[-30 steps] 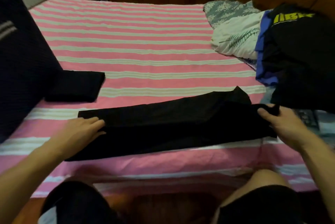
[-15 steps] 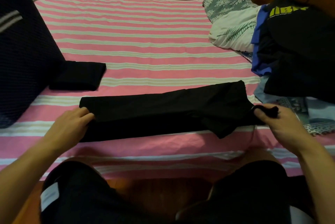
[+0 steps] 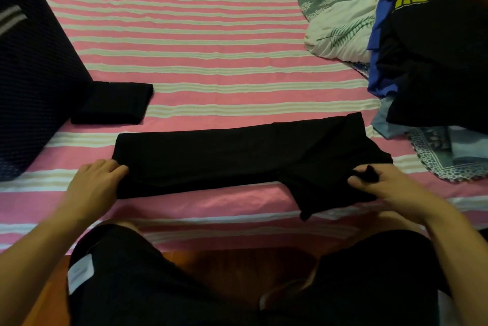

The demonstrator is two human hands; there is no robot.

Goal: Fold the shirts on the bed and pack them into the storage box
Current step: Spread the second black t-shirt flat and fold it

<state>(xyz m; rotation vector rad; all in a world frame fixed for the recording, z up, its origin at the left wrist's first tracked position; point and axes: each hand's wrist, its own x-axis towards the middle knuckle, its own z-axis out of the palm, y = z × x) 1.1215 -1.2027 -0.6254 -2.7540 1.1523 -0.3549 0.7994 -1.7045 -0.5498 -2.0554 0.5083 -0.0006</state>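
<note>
A black shirt (image 3: 224, 156), folded into a long strip, lies across the near part of the pink-striped bed (image 3: 198, 43). The left hand (image 3: 95, 180) holds its left end, thumb seemingly on top. The right hand (image 3: 388, 183) pinches a bunch of fabric at the right end. A folded black shirt (image 3: 113, 102) lies against the dark storage box (image 3: 31, 75); unfolded clothes (image 3: 435, 56) are piled at right.
</note>
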